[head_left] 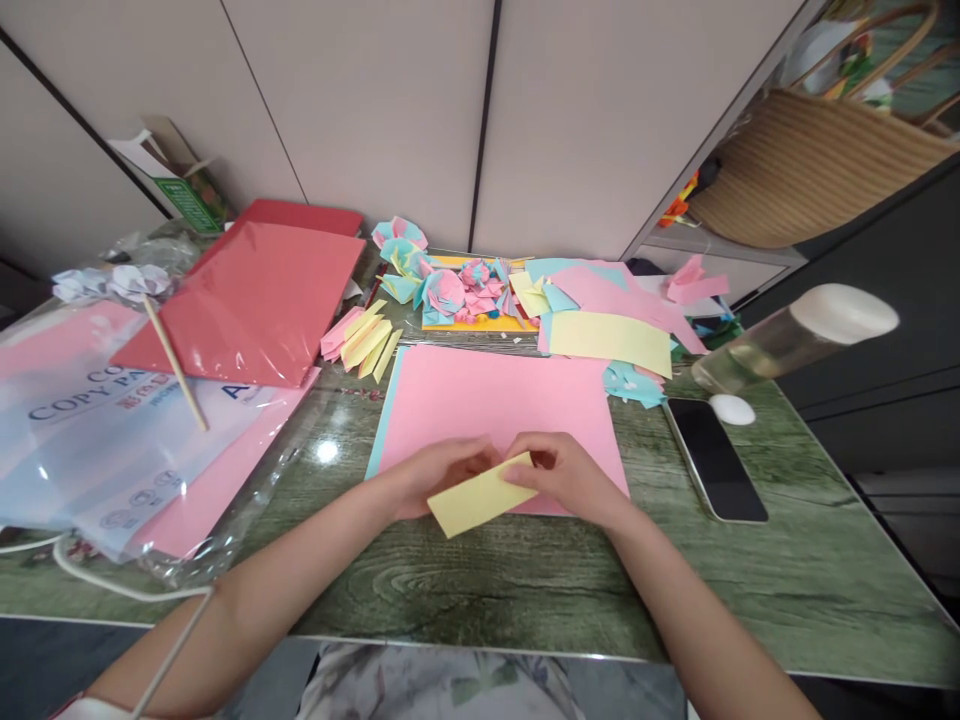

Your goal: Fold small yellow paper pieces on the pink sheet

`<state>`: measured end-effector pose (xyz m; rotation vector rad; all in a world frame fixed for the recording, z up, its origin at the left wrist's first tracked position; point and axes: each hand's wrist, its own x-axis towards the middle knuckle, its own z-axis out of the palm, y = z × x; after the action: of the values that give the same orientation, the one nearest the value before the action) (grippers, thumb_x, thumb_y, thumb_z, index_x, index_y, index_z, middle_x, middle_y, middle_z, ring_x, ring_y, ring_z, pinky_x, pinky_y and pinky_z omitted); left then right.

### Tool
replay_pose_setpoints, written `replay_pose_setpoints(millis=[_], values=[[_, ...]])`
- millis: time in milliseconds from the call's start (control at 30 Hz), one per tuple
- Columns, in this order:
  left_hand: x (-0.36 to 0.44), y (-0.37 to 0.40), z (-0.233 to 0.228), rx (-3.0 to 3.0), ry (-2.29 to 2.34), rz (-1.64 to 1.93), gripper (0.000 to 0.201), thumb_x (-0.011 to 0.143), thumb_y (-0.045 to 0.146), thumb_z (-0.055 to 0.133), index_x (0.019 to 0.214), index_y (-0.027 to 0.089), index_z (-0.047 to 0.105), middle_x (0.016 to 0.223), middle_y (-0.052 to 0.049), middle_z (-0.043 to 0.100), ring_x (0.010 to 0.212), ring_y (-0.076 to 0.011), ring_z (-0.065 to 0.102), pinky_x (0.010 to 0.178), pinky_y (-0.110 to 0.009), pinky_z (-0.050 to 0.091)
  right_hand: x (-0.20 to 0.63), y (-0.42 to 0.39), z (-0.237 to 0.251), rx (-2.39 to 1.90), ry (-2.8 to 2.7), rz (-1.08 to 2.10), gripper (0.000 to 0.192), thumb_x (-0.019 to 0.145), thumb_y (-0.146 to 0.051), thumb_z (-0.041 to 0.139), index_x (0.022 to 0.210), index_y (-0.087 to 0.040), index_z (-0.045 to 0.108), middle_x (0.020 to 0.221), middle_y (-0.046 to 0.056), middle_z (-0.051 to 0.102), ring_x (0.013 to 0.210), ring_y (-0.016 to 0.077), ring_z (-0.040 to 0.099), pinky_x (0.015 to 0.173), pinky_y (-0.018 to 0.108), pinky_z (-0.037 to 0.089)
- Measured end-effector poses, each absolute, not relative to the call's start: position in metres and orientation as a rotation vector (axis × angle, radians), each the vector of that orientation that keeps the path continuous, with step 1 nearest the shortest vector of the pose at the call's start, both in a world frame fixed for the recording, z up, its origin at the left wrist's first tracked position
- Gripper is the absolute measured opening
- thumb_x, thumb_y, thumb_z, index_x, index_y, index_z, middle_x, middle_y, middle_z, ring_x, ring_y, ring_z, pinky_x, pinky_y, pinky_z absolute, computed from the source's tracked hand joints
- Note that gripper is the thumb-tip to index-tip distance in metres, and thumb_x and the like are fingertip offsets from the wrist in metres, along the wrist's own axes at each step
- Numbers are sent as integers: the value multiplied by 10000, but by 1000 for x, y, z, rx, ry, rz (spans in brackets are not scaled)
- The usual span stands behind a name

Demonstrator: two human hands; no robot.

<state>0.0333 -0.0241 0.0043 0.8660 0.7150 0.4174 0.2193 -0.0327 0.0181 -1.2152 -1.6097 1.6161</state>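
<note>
A folded strip of yellow paper (480,498) is held up over the near edge of a stack of pink paper sheets (502,395). My right hand (566,475) pinches its right end, thumb on the front face. My left hand (442,475) is closed round the strip from behind, its fingers partly hidden by the paper. Beyond the hands to the left lie several folded pink and yellow paper strips (364,340). At the back sit pink and blue folded paper flowers (465,290). A flat yellow paper piece (611,340) rests on pink and blue scraps to the right.
At left, a clear copy-paper bag (97,430) and red sheets (262,290) lie under a wooden stick (176,365). A phone (716,460), a white egg-shaped item (733,409) and a clear bottle with a white cap (795,335) are at right. A white cable (120,590) crosses the front left.
</note>
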Motion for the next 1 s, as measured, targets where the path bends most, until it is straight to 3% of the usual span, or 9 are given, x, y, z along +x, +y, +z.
replay_pose_setpoints(millis=[100,200,300,500,700,833,1000], values=[[38,-30,3,768,586,277,493,777,553,525,1033,136,581,901,-124,656,798,-214,634,723,-351,487,214,-38,18,-1202,-1599,1656,141,701,-335,645,734,-197,635,648,-24,581,542,109,515,505,246,406],[38,-32,1,728,560,303,496,761,495,598,1118,156,538,967,-121,645,849,-202,634,757,-337,490,215,-37,18,-1217,-1566,1590,151,655,-259,690,784,-204,634,700,-22,607,634,119,548,598,254,429],[37,-31,0,713,586,366,443,766,439,622,1088,145,539,929,-117,647,841,-200,638,762,-338,496,216,-33,17,-1248,-1536,1494,206,640,-224,699,826,-208,614,756,-20,606,729,121,538,673,254,409],[35,-27,0,678,663,467,321,783,416,611,978,166,557,911,-71,636,835,-174,629,776,-322,489,218,-29,10,-1304,-1496,1464,207,673,-301,683,805,-197,562,664,-48,528,623,97,490,583,236,392],[32,-23,-2,753,745,542,327,745,395,656,959,163,570,843,-31,603,694,-108,577,607,-210,446,219,-28,5,-1309,-1447,1476,261,665,-305,688,881,-205,580,694,-25,607,663,121,568,629,261,453],[31,-22,-1,842,782,568,404,699,400,687,1001,171,547,948,-71,614,783,-163,606,664,-273,470,220,-27,5,-1300,-1455,1439,297,660,-298,691,920,-214,575,846,16,653,755,140,598,677,277,474],[28,-15,-6,1088,937,727,480,745,308,633,1152,202,402,1162,-118,552,970,-205,589,772,-343,485,227,-21,2,-1335,-1506,1284,269,695,-321,655,922,-220,554,987,23,611,629,93,536,578,250,443]])
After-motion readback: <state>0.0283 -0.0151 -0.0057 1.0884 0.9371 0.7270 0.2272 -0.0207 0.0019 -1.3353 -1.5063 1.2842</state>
